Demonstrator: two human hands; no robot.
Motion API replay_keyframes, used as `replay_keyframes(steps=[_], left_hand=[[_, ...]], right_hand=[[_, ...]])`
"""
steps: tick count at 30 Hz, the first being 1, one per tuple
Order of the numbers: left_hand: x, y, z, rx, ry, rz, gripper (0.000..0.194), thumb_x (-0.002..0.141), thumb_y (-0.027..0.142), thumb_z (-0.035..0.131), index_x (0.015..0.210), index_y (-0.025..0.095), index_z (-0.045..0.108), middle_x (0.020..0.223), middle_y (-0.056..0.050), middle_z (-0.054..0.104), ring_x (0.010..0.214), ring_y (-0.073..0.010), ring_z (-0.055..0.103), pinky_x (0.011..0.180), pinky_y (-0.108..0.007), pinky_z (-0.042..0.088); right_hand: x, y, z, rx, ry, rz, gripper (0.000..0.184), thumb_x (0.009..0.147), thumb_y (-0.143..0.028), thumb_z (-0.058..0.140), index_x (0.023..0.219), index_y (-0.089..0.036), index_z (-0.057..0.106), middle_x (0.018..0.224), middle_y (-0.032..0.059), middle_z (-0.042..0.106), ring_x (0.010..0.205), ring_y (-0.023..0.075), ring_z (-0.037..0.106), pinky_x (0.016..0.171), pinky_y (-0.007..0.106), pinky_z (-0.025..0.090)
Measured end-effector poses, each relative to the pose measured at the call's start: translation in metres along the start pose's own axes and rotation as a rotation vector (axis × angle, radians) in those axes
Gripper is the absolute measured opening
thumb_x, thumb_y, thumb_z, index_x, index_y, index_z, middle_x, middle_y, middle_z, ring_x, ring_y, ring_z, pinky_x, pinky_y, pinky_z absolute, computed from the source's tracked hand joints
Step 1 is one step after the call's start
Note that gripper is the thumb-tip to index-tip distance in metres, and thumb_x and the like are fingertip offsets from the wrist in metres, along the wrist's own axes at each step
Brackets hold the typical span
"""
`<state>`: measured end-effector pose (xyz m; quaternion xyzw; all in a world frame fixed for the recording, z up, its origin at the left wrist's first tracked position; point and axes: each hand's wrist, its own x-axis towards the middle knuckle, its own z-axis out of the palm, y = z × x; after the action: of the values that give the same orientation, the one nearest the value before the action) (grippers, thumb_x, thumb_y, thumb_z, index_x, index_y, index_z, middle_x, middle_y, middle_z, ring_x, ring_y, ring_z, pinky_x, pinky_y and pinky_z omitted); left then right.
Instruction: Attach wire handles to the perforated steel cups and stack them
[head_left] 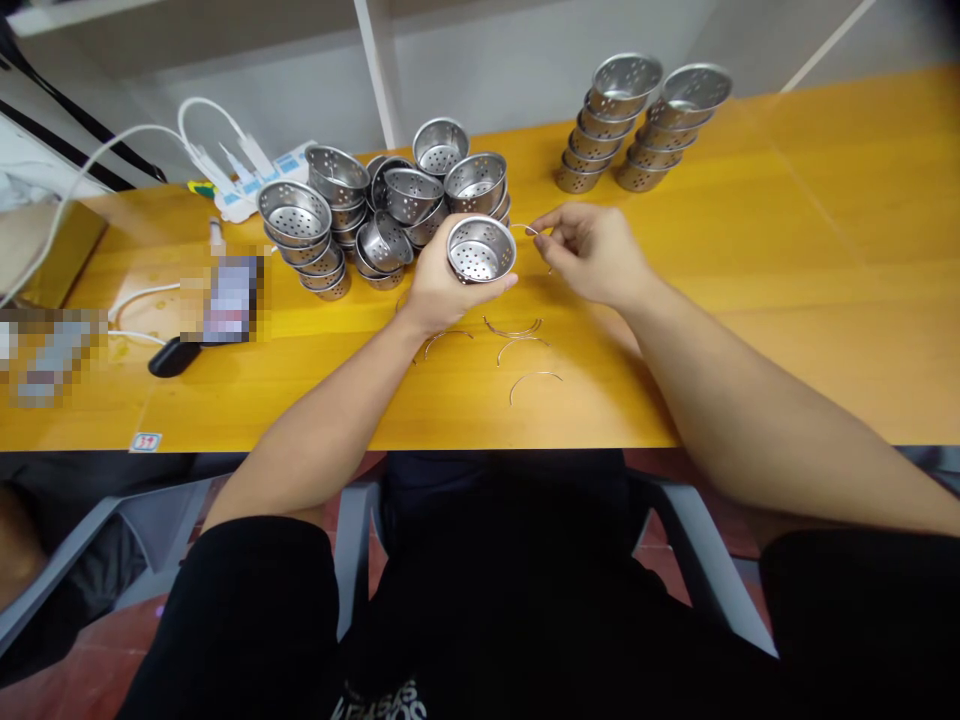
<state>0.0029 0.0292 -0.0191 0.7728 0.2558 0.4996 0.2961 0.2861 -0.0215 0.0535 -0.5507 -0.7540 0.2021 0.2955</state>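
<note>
My left hand (435, 285) is wrapped round a perforated metal cup (482, 250), its open mouth tilted up toward me. Just right of the cup, my right hand (589, 250) pinches a thin curved wire (523, 228) between thumb and fingers. The wire's left end reaches the cup's rim; whether it is hooked in there I cannot tell. Several more curved wires (536, 374) lie loose on the table below my hands. Behind my left hand stand stacks and a loose heap of similar perforated cups (411, 195).
Two leaning stacks of perforated cups (626, 85) stand at the back right of the yellow table (810, 300). A white power strip (240, 200) with plugged-in cables is at the back left. Nearer, a phone (231, 300) and a black rounded object (174, 356) lie on the table.
</note>
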Motion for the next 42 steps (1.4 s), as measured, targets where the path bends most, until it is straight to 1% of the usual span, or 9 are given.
replay_keyframes(steps=[4, 9, 12, 15, 19, 27, 32, 38, 42], left_hand=[[-0.002, -0.011, 0.008, -0.017, 0.029, -0.023, 0.111, 0.091, 0.096, 0.103, 0.168, 0.029, 0.060, 0.159, -0.014, 0.079, 0.152, -0.0366, 0.084, 0.145, -0.068, 0.065], [-0.004, -0.029, 0.009, -0.031, -0.018, 0.093, 0.097, 0.117, 0.079, 0.082, 0.192, 0.036, 0.040, 0.179, -0.016, 0.070, 0.167, -0.0345, 0.078, 0.148, -0.064, 0.064], [-0.005, -0.026, 0.004, 0.041, -0.026, 0.082, 0.100, 0.111, 0.076, 0.093, 0.191, 0.036, 0.049, 0.177, -0.016, 0.071, 0.171, -0.0377, 0.074, 0.154, -0.069, 0.059], [-0.005, -0.014, 0.000, 0.065, -0.001, 0.059, 0.102, 0.093, 0.084, 0.108, 0.172, 0.033, 0.068, 0.164, -0.013, 0.076, 0.163, -0.0392, 0.075, 0.153, -0.071, 0.058], [-0.005, -0.005, 0.000, 0.030, 0.014, 0.041, 0.099, 0.086, 0.088, 0.112, 0.159, 0.033, 0.075, 0.154, -0.010, 0.076, 0.157, -0.0380, 0.076, 0.150, -0.070, 0.060], [-0.010, -0.022, 0.007, -0.050, -0.077, 0.025, 0.113, 0.096, 0.096, 0.100, 0.177, 0.032, 0.054, 0.160, -0.012, 0.077, 0.156, -0.0344, 0.080, 0.144, -0.068, 0.064], [-0.007, -0.018, 0.009, -0.023, -0.001, 0.019, 0.116, 0.089, 0.098, 0.104, 0.170, 0.031, 0.056, 0.157, -0.012, 0.079, 0.146, -0.0326, 0.086, 0.138, -0.063, 0.072], [-0.005, -0.026, 0.007, 0.017, -0.052, 0.093, 0.099, 0.113, 0.093, 0.079, 0.184, 0.033, 0.046, 0.175, -0.016, 0.071, 0.161, -0.0346, 0.082, 0.142, -0.060, 0.070], [-0.007, -0.040, 0.007, -0.066, -0.089, 0.163, 0.103, 0.113, 0.093, 0.077, 0.187, 0.033, 0.039, 0.177, -0.016, 0.068, 0.160, -0.0368, 0.081, 0.145, -0.067, 0.066]], right_hand=[[-0.003, -0.007, -0.001, -0.011, -0.001, 0.007, 0.069, 0.126, -0.083, 0.062, 0.152, -0.024, 0.086, 0.100, 0.0130, 0.083, 0.101, 0.0419, 0.086, 0.097, 0.059, 0.075], [-0.004, -0.011, -0.004, -0.001, 0.027, 0.027, 0.071, 0.125, -0.083, 0.063, 0.161, -0.025, 0.083, 0.104, 0.0148, 0.087, 0.101, 0.0436, 0.086, 0.097, 0.061, 0.074], [-0.005, -0.014, -0.005, 0.013, 0.032, 0.031, 0.075, 0.126, -0.087, 0.058, 0.163, -0.026, 0.080, 0.105, 0.0148, 0.086, 0.100, 0.0431, 0.084, 0.097, 0.062, 0.071], [-0.007, -0.019, -0.007, 0.019, 0.003, 0.048, 0.084, 0.126, -0.096, 0.046, 0.167, -0.029, 0.074, 0.105, 0.0144, 0.087, 0.103, 0.0405, 0.079, 0.097, 0.059, 0.066], [-0.010, -0.025, -0.009, 0.004, -0.032, 0.033, 0.094, 0.123, -0.105, 0.038, 0.172, -0.031, 0.070, 0.103, 0.0148, 0.088, 0.101, 0.0399, 0.073, 0.094, 0.058, 0.060], [-0.008, -0.020, -0.004, 0.049, 0.016, 0.040, 0.078, 0.127, -0.094, 0.048, 0.161, -0.030, 0.076, 0.099, 0.0138, 0.084, 0.100, 0.0401, 0.077, 0.096, 0.060, 0.065], [-0.007, -0.020, -0.003, 0.033, 0.031, 0.037, 0.073, 0.125, -0.089, 0.056, 0.157, -0.028, 0.078, 0.104, 0.0142, 0.084, 0.103, 0.0447, 0.085, 0.096, 0.063, 0.069], [-0.007, -0.016, 0.000, 0.079, 0.054, 0.049, 0.065, 0.128, -0.087, 0.055, 0.152, -0.031, 0.077, 0.101, 0.0133, 0.085, 0.099, 0.0372, 0.075, 0.096, 0.058, 0.065], [0.000, -0.003, 0.007, 0.219, 0.194, -0.054, 0.066, 0.119, -0.099, 0.067, 0.132, -0.035, 0.077, 0.082, 0.0061, 0.072, 0.080, 0.0335, 0.066, 0.077, 0.052, 0.057]])
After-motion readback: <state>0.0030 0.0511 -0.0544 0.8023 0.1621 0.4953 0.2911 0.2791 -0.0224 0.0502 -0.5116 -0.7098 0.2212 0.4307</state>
